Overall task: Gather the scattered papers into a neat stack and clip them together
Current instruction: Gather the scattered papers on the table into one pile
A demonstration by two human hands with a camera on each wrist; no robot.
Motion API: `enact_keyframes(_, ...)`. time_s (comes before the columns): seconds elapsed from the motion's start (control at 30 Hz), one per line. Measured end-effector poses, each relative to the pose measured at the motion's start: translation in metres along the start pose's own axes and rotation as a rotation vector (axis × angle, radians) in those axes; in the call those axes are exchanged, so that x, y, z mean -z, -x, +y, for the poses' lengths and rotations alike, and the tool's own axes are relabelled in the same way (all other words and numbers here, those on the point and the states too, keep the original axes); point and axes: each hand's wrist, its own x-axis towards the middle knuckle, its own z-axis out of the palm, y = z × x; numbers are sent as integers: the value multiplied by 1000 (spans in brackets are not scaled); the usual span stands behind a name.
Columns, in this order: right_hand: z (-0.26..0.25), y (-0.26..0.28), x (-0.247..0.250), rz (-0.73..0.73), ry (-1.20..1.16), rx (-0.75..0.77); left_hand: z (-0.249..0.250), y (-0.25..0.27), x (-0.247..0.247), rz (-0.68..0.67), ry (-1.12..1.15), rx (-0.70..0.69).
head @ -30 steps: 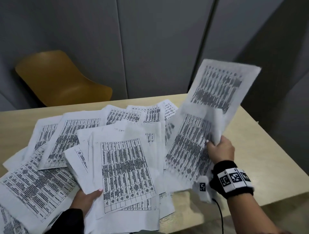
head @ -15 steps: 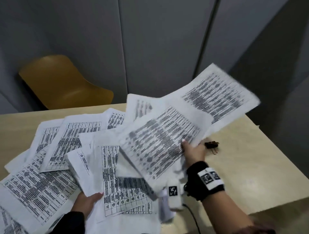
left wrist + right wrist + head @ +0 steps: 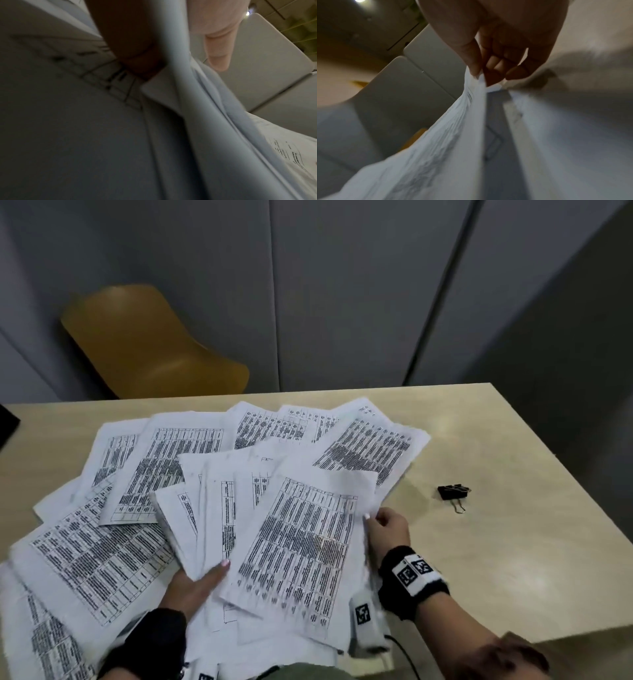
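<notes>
Several printed sheets (image 3: 161,460) lie fanned over the beige table (image 3: 513,542). My left hand (image 3: 205,577) grips a loose bunch of sheets (image 3: 212,525) at its near edge, thumb on top and fingers hidden beneath. My right hand (image 3: 376,517) pinches the right edge of the top sheets (image 3: 301,542), which lie on that bunch. In the right wrist view the thumb and fingers (image 3: 476,67) close on the paper edge (image 3: 471,97). In the left wrist view the thumb (image 3: 135,54) presses on paper (image 3: 173,83). A black binder clip (image 3: 454,493) lies on the table, right of my right hand and apart from it.
A mustard-yellow chair (image 3: 147,344) stands behind the table's far left. Grey wall panels (image 3: 342,285) rise behind. The table's right edge (image 3: 565,474) and near right corner are close to the clip. More sheets (image 3: 41,638) hang toward the near left edge.
My right hand has swung the raised sheets down and left, onto the bunch in my left hand. The binder clip, hidden before, now shows on the table.
</notes>
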Motion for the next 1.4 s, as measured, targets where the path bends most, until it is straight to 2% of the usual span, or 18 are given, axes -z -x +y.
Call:
enact_keyframes(0.1, 0, -3, -2, -191, 242, 90, 0, 1, 1, -38, -43, 21)
enact_keyframes(0.17, 0, 2, -4, -331, 326, 119, 0, -1, 2, -36, -72, 29)
enact_keyframes(0.23, -2, 3, -3, -412, 360, 129, 0, -1, 2, -32, -95, 29)
enact_keyframes(0.3, -7, -2, -2, -389, 336, 147, -1, -2, 2, -10, -111, 23)
enact_keyframes(0.37, -15, -18, 1, -240, 344, 201, -3, -3, 3, 27, -109, 24)
enact_keyframes(0.43, -20, -46, 3, -90, 412, 235, -3, -4, 5, 64, -84, 40)
enact_keyframes(0.53, -25, -89, 3, -22, 579, 207, 5, 0, 11, 130, -54, 31)
enact_keyframes(0.6, -28, -110, 1, -83, 725, 164, 18, 3, 17, 186, -5, 28)
enact_keyframes(0.7, -35, -122, -5, -204, 904, 257, 36, 7, 25, 273, 48, 32)
enact_keyframes(0.87, -27, -101, 2, -370, 975, 480, 35, -4, 38, 330, 131, 132)
enact_keyframes(1.0, -19, -70, 29, -496, 968, 551, 26, -16, 41, 332, 54, 156)
enact_keyframes(1.07, -16, -61, 37, -503, 900, 537, 22, -20, 40, 324, 57, 166)
enact_keyframes(1.13, -13, -57, 35, -368, 735, 462, 18, -20, 35, 303, 55, 185)
enact_keyframes(1.23, -22, -58, 20, -4, 444, 122, 16, -21, 30, 287, 19, 168)
enact_keyframes(1.3, -37, -61, 7, 64, 229, -85, 18, -20, 28, 245, 53, 184)
enact_keyframes(1.4, -55, -64, -13, 89, 12, -208, 19, -20, 30, 224, 57, 179)
